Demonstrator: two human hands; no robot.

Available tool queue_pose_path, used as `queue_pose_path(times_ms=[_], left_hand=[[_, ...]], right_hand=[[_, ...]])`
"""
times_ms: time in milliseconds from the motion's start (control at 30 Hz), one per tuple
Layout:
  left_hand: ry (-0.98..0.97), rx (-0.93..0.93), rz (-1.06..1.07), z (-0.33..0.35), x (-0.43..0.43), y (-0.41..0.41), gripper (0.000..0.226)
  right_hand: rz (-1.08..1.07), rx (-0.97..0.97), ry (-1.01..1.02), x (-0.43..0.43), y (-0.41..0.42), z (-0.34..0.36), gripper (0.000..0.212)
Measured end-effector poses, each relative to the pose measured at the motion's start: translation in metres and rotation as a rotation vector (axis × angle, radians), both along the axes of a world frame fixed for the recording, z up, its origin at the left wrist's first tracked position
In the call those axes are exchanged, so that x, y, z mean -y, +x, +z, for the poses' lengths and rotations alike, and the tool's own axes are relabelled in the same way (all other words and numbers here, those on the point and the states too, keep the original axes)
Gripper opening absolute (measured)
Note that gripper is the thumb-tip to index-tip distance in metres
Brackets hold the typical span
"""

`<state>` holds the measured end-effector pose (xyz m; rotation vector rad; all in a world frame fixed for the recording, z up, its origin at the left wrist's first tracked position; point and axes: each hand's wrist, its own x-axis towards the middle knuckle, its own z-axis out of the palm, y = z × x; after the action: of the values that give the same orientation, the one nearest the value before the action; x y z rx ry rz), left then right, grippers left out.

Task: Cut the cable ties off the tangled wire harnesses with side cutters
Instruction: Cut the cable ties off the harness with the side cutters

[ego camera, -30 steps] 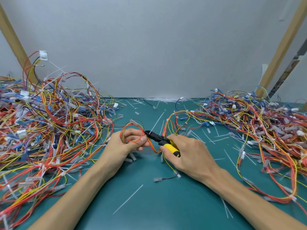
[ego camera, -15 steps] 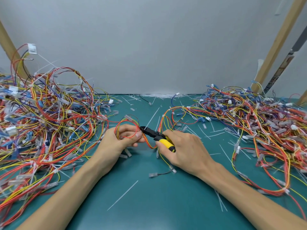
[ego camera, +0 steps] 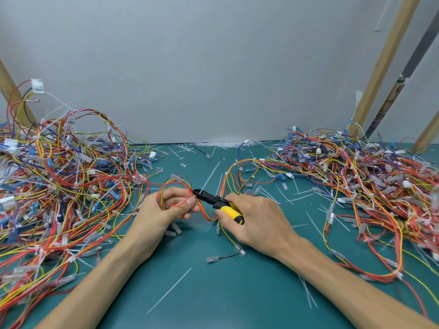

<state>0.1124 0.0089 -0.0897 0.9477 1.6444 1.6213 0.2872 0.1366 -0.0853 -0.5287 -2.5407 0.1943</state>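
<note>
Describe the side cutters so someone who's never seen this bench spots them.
Between the two wire piles on the green mat, find the hands. The right hand grips the side cutters, tip aimed at the red loop in the left hand. The only tool: black head, yellow handle.
</note>
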Motion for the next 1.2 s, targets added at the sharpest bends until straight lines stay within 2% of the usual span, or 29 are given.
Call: queue_pose_path(times_ms=[100, 267, 367, 467, 533, 567, 633, 667, 700, 733, 767, 800, 833, 867, 900, 967, 1033, 1200], left_hand=[[0.029, 0.009, 0.044, -0.001, -0.001, 0.001, 0.017], [0.048, 0.008, 0.061, -0.001, -0.002, 0.002, 0.014], [0.074, 0.013, 0.038, 0.000, 0.002, 0.002, 0.027], [0.140, 0.085, -0.088, 0.002, -0.002, -0.003, 0.038], [0.165, 0.316, -0.225, 0.006, -0.002, -0.008, 0.076], [0.188, 0.480, -0.324, 0.007, 0.000, -0.010, 0.095], [0.243, 0.739, -0.548, 0.009, 0.006, -0.012, 0.103], [0.234, 0.780, -0.576, 0.014, 0.004, -0.013, 0.107], [0.249, 0.863, -0.716, 0.027, 0.001, -0.011, 0.123], [0.316, 0.950, -0.928, 0.042, 0.001, -0.006, 0.151], [0.350, 0.991, -0.999, 0.049, 0.006, -0.006, 0.171], [0.360, 1.034, -0.993, 0.049, 0.010, -0.009, 0.180], [0.336, 1.022, -0.848, 0.044, 0.010, -0.012, 0.176], [0.344, 0.990, -0.765, 0.033, 0.007, -0.015, 0.156], [0.201, 0.894, -0.708, 0.024, 0.001, -0.023, 0.129], [0.099, 0.671, -0.407, 0.007, 0.010, -0.021, 0.104], [0.105, 0.594, -0.336, 0.007, 0.009, -0.019, 0.092], [0.182, 0.606, -0.251, 0.007, 0.006, -0.013, 0.076]], right_hand=[[-0.020, -0.066, -0.106, -0.004, 0.001, 0.001, 0.030], [-0.087, -0.285, -0.360, -0.014, 0.003, -0.001, 0.040], [-0.076, -0.353, -0.418, -0.013, 0.002, -0.003, 0.036], [-0.087, -0.449, -0.417, -0.015, 0.003, -0.003, 0.031], [-0.098, -0.601, -0.493, -0.017, 0.003, -0.001, 0.022], [-0.087, -0.689, -0.603, -0.018, 0.002, 0.001, 0.021], [-0.043, -0.869, -0.886, -0.018, 0.001, 0.004, 0.027], [-0.030, -0.946, -0.978, -0.020, 0.001, 0.006, 0.031], [-0.035, -1.002, -1.027, -0.022, 0.002, 0.006, 0.033], [-0.043, -1.042, -1.057, -0.023, 0.002, 0.007, 0.034], [-0.062, -1.072, -1.086, -0.025, 0.002, 0.007, 0.035], [-0.086, -1.094, -1.114, -0.027, 0.002, 0.007, 0.035], [-0.111, -1.113, -1.138, -0.030, 0.003, 0.006, 0.036], [-0.133, -1.130, -1.158, -0.031, 0.003, 0.005, 0.035], [-0.155, -1.144, -1.175, -0.033, 0.004, 0.005, 0.034], [-0.208, -1.172, -1.209, -0.037, 0.005, 0.004, 0.033], [-0.248, -1.208, -1.263, -0.042, 0.005, 0.004, 0.034], [-0.259, -1.230, -1.373, -0.050, 0.007, 0.005, 0.038]])
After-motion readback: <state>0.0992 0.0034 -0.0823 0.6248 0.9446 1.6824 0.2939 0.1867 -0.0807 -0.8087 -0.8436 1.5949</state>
